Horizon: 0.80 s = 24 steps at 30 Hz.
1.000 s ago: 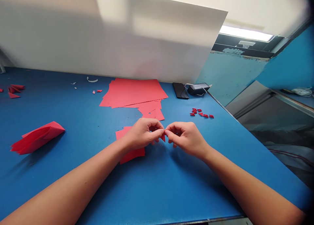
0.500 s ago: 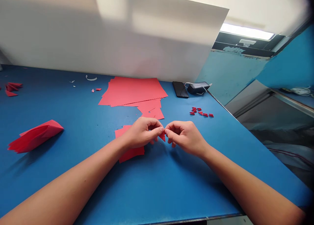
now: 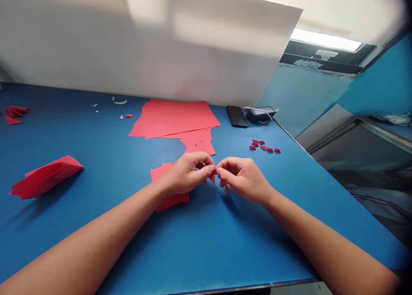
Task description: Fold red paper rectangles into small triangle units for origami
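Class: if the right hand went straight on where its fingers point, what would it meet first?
The right hand would likely meet the left hand's fingers first, right beside a small red paper piece; depth is unclear.

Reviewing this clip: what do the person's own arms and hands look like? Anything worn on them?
Both arms are bare. The left forearm and right forearm show no sleeve within the view. The left hand and right hand wear no gloves, and no rings, watch or bracelet are visible.
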Motion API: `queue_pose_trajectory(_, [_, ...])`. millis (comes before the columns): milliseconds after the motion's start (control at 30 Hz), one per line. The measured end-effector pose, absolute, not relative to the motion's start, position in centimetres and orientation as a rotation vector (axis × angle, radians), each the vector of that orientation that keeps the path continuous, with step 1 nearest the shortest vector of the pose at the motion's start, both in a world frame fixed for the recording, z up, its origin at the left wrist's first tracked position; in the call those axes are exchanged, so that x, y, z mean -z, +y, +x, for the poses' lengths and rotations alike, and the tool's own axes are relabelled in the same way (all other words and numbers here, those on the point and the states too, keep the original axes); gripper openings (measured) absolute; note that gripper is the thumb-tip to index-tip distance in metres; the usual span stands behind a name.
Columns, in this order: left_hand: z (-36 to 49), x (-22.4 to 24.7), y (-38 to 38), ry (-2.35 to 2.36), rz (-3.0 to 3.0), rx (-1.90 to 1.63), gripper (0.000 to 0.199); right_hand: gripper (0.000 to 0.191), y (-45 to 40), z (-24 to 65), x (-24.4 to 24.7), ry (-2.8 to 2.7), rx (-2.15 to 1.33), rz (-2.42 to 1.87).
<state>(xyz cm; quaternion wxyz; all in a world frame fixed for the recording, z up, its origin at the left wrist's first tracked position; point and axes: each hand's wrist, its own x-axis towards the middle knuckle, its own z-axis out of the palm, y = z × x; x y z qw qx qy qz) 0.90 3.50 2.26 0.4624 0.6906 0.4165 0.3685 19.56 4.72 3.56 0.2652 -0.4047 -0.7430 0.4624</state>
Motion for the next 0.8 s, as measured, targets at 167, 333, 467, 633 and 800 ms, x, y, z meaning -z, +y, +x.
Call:
queue_pose_trajectory(167, [0.85,-2.32,3.42,1.018,1.703,-0.878,0.016,0.016,4.87,19.62,-3.48,-1.972,-1.279,-1.119])
queue_pose_trajectory(333, [0.93,-2.03,3.42,1.027,1.689,-0.858,0.020,0.015,4.92,19.69,-3.24,-1.974,-1.293,-1.111])
queue_pose_trajectory(467, [1.02,-1.76,3.46,1.028,1.664,-0.872,0.022,0.017,4.88,19.62,-3.23,-1.989,-1.274,-1.111])
queue_pose_trajectory(633, [1.12,-1.92,3.38,1.039,1.701,-0.930,0.018,0.017,4.79,19.44,-3.22,-1.995,-1.269,-1.102])
queue_pose_trajectory(800, [1.04,-2.02,3.55,1.045,1.750,-0.957,0.019,0.019,4.72,19.52,-3.39,-1.964,-1.293,-1.064])
